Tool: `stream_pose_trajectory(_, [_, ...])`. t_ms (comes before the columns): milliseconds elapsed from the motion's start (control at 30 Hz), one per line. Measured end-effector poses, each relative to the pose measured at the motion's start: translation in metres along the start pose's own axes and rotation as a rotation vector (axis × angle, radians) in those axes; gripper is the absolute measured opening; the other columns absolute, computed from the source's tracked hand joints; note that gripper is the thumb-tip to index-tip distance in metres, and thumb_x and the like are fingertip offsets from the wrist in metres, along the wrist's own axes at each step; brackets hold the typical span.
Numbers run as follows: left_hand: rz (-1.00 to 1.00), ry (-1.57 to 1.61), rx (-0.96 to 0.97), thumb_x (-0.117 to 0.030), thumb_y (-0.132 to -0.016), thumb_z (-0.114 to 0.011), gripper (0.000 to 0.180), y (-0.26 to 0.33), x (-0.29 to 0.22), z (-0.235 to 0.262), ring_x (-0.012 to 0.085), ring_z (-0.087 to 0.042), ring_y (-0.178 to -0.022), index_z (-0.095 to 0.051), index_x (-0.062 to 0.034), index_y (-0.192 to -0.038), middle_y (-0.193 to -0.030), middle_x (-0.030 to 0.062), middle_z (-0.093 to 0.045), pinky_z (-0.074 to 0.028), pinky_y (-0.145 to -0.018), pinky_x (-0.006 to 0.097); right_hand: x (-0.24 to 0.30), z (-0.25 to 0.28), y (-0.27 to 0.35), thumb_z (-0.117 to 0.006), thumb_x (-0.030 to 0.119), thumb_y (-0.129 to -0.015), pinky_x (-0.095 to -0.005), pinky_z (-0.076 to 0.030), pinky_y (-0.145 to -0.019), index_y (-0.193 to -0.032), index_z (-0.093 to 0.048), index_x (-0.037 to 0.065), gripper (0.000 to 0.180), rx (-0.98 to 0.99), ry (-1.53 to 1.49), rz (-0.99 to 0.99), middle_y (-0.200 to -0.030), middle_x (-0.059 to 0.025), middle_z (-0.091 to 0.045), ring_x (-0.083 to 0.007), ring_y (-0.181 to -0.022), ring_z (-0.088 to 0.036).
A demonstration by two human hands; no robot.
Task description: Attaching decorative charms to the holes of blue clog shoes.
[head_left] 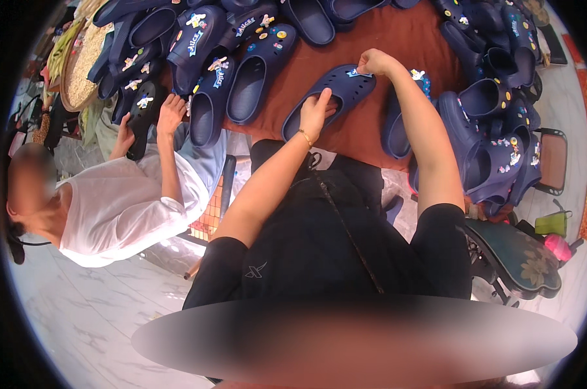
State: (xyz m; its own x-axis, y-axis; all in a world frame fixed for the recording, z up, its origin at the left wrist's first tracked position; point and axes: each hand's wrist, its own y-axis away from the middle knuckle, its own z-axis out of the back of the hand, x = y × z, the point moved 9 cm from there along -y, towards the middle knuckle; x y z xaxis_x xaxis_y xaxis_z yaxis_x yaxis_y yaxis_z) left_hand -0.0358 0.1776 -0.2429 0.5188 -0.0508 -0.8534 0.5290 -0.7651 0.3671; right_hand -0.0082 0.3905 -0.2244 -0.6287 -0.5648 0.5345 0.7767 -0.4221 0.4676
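Rust-draped counter [261,126], and mid-frame my left hand [318,113] grips a navy clog [337,83], slanting diagonally, toe upper right; my right hand [376,63] pinches its blue charm [356,73]. Upper left, a basket [64,91] holds pale pieces [89,59].

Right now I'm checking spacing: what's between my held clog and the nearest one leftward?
Head view: only brown cloth separates the held clog from its neighbour.

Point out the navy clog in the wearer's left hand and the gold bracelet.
Navy clog [349,91]: head view, on its upper.
Gold bracelet [305,136]: head view, on its visible band.
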Motion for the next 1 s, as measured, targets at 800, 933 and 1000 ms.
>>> stream_pose_trajectory(800, [-0.007, -0.063, -0.081, -0.042, -0.086, -0.053, 0.062, -0.003, 0.006, 0.004, 0.0258, -0.061, -0.088, -0.043, 0.0148, -0.107, -0.098, 0.0221, -0.056, -0.052, -0.075, 0.032, 0.019, 0.0, 0.007, -0.068, 0.03, -0.072, -0.0362, -0.048, -0.066, -0.094, -0.055, -0.001, 0.04, 0.003, 0.343, 0.002, -0.092, -0.0178, -0.06, -0.0286, -0.081, -0.059])
stream_pose_trajectory(933, [-0.042, -0.034, -0.049, -0.043, -0.087, -0.052, 0.06, -0.002, 0.001, 0.001, 0.0267, -0.061, -0.088, -0.044, 0.0141, -0.104, -0.099, 0.0221, -0.056, -0.051, -0.075, 0.033, 0.022, 0.0, 0.011, -0.07, 0.027, -0.069, -0.0386, -0.045, -0.085, -0.105, -0.056, -0.001, 0.048, -0.021, 0.378, -0.153, -0.109, -0.02, -0.058, -0.032, -0.104, -0.054])
stream_pose_trajectory(1000, [-0.01, -0.052, -0.049, -0.043, -0.087, -0.052, 0.06, 0.0, 0.004, 0.0, 0.0268, -0.061, -0.088, -0.044, 0.0138, -0.104, -0.099, 0.0218, -0.056, -0.051, -0.075, 0.032, 0.016, 0.01, 0.028, -0.068, 0.029, -0.071, -0.04, -0.044, -0.086, -0.104, -0.058, 0.003, 0.044, -0.164, 0.299, -0.167, -0.108, -0.0172, -0.058, -0.0312, -0.102, -0.055])
